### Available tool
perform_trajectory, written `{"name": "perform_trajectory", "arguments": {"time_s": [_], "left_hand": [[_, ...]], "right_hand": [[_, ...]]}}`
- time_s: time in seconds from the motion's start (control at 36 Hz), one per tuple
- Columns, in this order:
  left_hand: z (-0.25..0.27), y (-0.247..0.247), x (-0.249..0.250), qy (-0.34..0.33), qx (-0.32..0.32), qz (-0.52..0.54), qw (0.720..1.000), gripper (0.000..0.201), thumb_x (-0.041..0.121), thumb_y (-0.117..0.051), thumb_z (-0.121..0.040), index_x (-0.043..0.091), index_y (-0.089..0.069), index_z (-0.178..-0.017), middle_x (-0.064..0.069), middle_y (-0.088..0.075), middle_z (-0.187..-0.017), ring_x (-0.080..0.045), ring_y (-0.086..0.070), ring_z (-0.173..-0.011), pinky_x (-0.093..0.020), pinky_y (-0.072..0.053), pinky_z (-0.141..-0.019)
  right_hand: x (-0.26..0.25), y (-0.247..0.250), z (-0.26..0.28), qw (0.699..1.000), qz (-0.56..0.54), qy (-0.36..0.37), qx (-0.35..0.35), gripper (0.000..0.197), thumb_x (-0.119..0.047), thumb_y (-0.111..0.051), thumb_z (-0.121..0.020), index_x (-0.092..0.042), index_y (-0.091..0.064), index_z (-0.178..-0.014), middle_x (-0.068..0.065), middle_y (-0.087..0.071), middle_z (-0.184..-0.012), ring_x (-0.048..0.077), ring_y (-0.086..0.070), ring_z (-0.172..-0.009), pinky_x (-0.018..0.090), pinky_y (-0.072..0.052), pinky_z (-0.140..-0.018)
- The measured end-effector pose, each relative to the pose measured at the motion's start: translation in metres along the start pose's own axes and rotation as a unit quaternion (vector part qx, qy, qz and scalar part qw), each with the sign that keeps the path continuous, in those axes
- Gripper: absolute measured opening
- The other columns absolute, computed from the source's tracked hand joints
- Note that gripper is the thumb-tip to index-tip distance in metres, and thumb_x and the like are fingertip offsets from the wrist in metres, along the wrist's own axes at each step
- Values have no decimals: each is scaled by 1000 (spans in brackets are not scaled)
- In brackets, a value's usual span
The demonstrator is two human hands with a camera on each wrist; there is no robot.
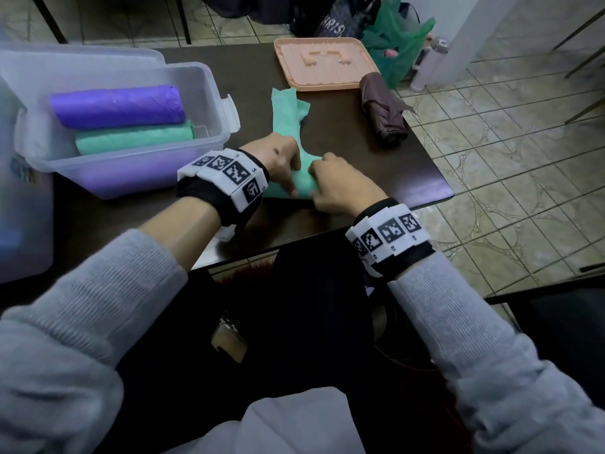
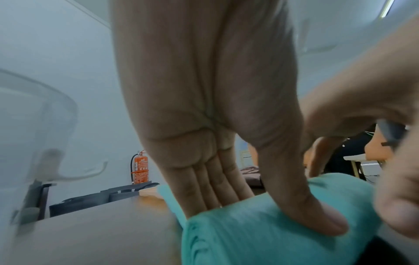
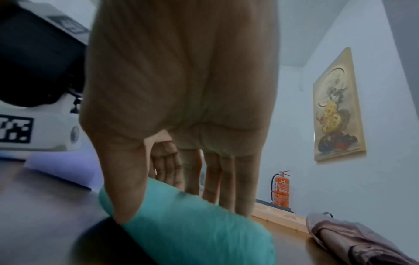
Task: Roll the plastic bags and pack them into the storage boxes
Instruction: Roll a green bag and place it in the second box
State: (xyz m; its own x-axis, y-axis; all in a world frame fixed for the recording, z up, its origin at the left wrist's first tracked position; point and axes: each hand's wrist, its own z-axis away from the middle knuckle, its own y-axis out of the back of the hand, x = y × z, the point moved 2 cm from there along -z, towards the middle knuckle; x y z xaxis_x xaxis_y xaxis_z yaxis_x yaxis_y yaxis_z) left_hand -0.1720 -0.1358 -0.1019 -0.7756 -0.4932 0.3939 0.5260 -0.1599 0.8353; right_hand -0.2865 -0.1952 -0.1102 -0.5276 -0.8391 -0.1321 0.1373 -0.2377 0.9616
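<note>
Both hands sit side by side at the near end of the green bag (image 1: 288, 126), close to the table's front edge. My left hand (image 1: 278, 158) has its thumb pressed on the front of the rolled part and its fingers over the back of it, as the left wrist view shows. My right hand (image 1: 337, 185) grasps the same roll just beside it, thumb in front, fingers behind.

By my reading the job is somewhere past the middle. A purple roll (image 1: 118, 106) and a green roll (image 1: 134, 137) already lie packed in the clear storage box (image 1: 216, 93) to my left, touching each other. A dark brown bag (image 1: 383, 109) lies bundled near the right edge of the table (image 1: 409, 172), beside a peach tray (image 1: 324, 63); I can't tell whether it counts as finished. It is not in the box yet. More green bags (image 1: 396, 37) are heaped beyond the far end of the table, so there may be further ones to do.

As for the bag I'm working, only its near end is wound up under my fingers. Its free length runs away from me across the table as a narrow folded strip, widening and crumpling at the far tip, just short of the tray. It looks thin and soft.
</note>
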Motion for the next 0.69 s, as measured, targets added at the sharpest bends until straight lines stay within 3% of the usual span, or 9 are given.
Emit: {"name": "perform_trajectory", "arguments": {"time_s": [0.06,0.14,0.31,0.36,0.42,0.5,0.61,0.69], "left_hand": [[-1,4,-2,-4,-21,4,1000,61,25,-83,-70,15,-60,-124,-4,-59,-125,-21,-55,-113,-24,-43,-88],[-1,5,-4,-7,-64,0,998,59,29,-81,-72,17,-59,-126,-1,-60,-125,-17,-55,-114,-26,-42,-98],[3,1,-11,-20,-129,3,991,54,31,-78,-75,21,-61,-125,1,-63,-122,-15,-56,-112,-32,-41,-105],[4,2,-14,-21,-103,7,994,57,34,-79,-72,22,-61,-125,0,-63,-118,-14,-56,-110,-29,-41,-101],[7,7,-14,-28,-40,10,999,55,35,-82,-69,22,-64,-119,3,-61,-102,-14,-54,-98,-25,-41,-89],[12,9,-12,-55,43,21,997,38,28,-83,-68,19,-72,-103,7,-59,-82,-14,-56,-88,-24,-41,-76],[15,4,-9,-68,74,25,995,25,18,-77,-76,16,-74,-100,-4,-71,-98,-16,-64,-92,-23,-46,-78],[13,1,-10,-57,69,-1,996,45,25,-81,-72,19,-69,-115,-7,-67,-112,-22,-61,-101,-28,-47,-84]], "right_hand": [[-1,-2,6,1000,21,10,-16,47,-25,-62,-85,-2,-48,-124,18,-44,-121,34,-45,-115,40,-44,-91],[-3,-2,13,999,38,25,-10,59,-34,-70,-80,-4,-48,-126,16,-47,-121,33,-47,-113,40,-43,-90],[-7,-8,19,999,32,43,0,56,-38,-68,-82,-6,-51,-124,14,-51,-118,31,-50,-112,38,-43,-88],[-6,-6,17,999,17,40,-8,54,-38,-68,-83,-6,-52,-124,14,-51,-118,31,-50,-112,36,-43,-88],[-4,-3,12,999,6,41,-25,50,-38,-66,-83,-6,-55,-120,13,-54,-114,31,-53,-107,32,-42,-82],[1,2,3,997,-20,32,-66,40,-38,-63,-85,-6,-60,-109,7,-56,-99,24,-54,-92,26,-34,-72],[9,7,-5,987,-83,4,-139,36,-39,-57,-90,-13,-61,-115,3,-58,-102,19,-51,-90,28,-37,-76],[16,9,-8,976,-133,-15,-173,36,-39,-54,-93,-17,-61,-120,4,-62,-112,19,-54,-102,30,-40,-86]]}}
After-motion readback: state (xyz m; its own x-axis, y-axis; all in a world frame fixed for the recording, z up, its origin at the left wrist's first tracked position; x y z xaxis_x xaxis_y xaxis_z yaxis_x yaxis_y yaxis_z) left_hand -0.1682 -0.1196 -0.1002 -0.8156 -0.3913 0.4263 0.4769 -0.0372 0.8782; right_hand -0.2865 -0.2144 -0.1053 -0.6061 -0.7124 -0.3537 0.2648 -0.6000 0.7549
